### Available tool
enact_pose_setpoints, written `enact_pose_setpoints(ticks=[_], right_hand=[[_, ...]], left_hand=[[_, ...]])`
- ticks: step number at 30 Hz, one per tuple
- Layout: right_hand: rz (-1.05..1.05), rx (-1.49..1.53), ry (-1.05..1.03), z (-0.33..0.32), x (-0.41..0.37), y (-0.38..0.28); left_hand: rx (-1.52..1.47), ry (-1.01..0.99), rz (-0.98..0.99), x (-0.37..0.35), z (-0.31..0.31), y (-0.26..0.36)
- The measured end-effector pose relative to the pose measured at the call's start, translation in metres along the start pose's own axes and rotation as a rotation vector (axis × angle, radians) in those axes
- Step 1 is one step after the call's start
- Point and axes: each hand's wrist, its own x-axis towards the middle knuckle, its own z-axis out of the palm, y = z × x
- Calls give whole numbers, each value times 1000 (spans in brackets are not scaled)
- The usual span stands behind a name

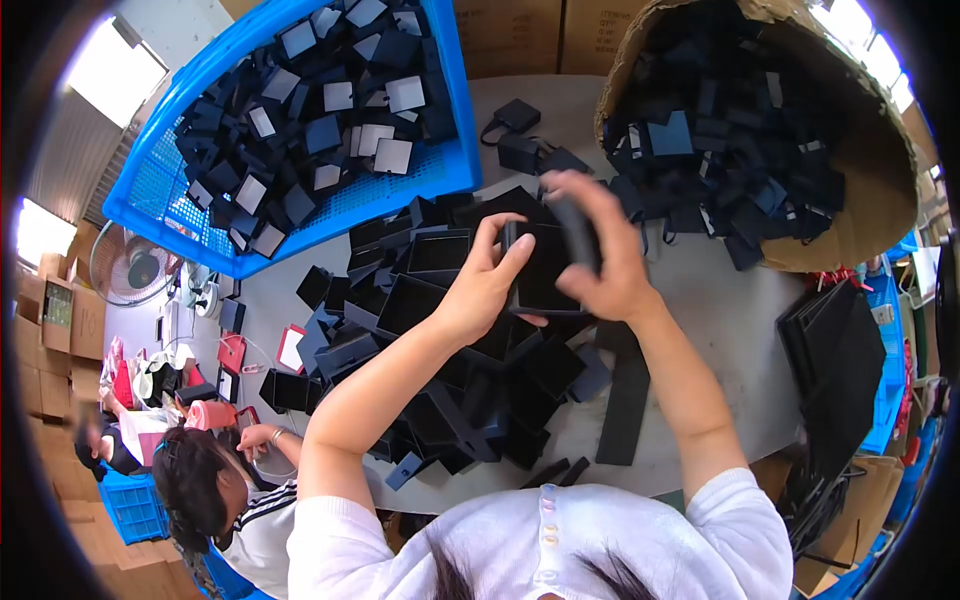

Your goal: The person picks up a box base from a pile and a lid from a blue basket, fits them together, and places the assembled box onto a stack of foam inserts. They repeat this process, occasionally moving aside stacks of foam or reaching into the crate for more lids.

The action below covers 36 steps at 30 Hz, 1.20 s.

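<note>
My left hand (482,282) is closed on a small black open box (538,272), its thumb and fingers pinching the near left edge. My right hand (615,262) is smeared by motion and curls round a dark flat box part (574,232), close beside that box. Beneath both hands spreads a heap of black open box parts (432,302) on the grey table (715,345). A long black strip (625,405) lies just to the right of the heap.
A blue plastic basket (300,225) full of small dark boxes stands at the back left. Opposite it, a large cardboard carton (870,225) holds more. Several dark boxes (518,115) lie between them. Another person (215,485) sits at the left, near a fan (135,262).
</note>
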Motion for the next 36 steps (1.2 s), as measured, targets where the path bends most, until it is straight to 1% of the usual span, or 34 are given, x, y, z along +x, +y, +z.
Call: enact_pose_setpoints(ticks=[1, 2, 3, 4, 5, 6, 7, 8, 9, 10, 11, 12, 13, 14, 15, 16, 18, 20, 22, 24, 25, 26, 28, 29, 31, 32, 34, 35, 36], right_hand=[[155, 77, 133, -3, 0, 2], [312, 157, 267, -4, -3, 5], [433, 114, 224, -6, -6, 6], [432, 114, 224, -1, -10, 5], [427, 315, 157, 7, -14, 1], [416, 517, 84, 13, -15, -1], [440, 493, 105, 17, -14, 0], [512, 495, 201, 21, -13, -2], [576, 511, 268, 23, -13, 5], [642, 528, 331, 25, -15, 17], [648, 314, 294, 31, -21, 34], [649, 324, 281, 41, -32, 55], [635, 72, 182, 51, -45, 79], [610, -180, 83, 60, -56, 102], [649, -242, -37, 67, -66, 118], [602, -337, -154, 72, -79, 126], [672, -475, -398, 77, -96, 130], [625, -430, -418, 70, -110, 132], [615, -425, -378, 69, -120, 131], [571, -390, -339, 69, -125, 131], [577, -419, -342, 68, -124, 130], [556, -460, -388, 67, -127, 132], [507, -451, -485, 65, -120, 126], [518, -449, -494, 65, -124, 132], [462, -329, -478, 58, -134, 139], [537, -279, -396, 56, -135, 139], [694, -239, -190, 49, -131, 139], [645, -236, -95, 45, -122, 141], [576, -219, -42, 41, -111, 140]], left_hand=[[-97, 42, 21, -1, 2, -3], [-96, 37, 22, -3, 3, -2], [-96, 35, 90, -6, 3, 0], [-95, 36, 157, -8, 2, 1], [12, 31, 137, -4, -5, -2], [10, 35, 142, -4, -4, -2], [129, 90, 200, -4, -2, -3], [249, 147, 257, -4, -2, -3], [254, 117, 177, -12, -1, 6], [251, 135, 181, -13, -8, 9], [349, 84, 193, -15, -18, 13], [447, 29, 202, -15, -30, 17], [668, -146, 251, -12, -51, 26], [875, -137, -6, -15, -62, 45], [869, -77, 26, -1, -87, 50], [862, -18, 58, 20, -118, 53], [749, 422, 31, 72, -183, 57], [919, 693, 144, 133, -281, 31], [1212, 896, 100, 182, -353, 3], [1433, 992, -19, 224, -404, -17], [1457, 997, -83, 242, -419, -25], [1424, 1007, -56, 258, -431, -36], [1320, 1027, -134, 284, -429, -43], [1319, 1018, -147, 288, -423, -44], [1312, 1115, -243, 279, -406, -36], [1314, 1118, -262, 273, -409, -40], [1269, 1074, -67, 267, -407, -36], [1291, 1062, -7, 262, -399, -35], [1050, 958, -21, 247, -362, -20]])
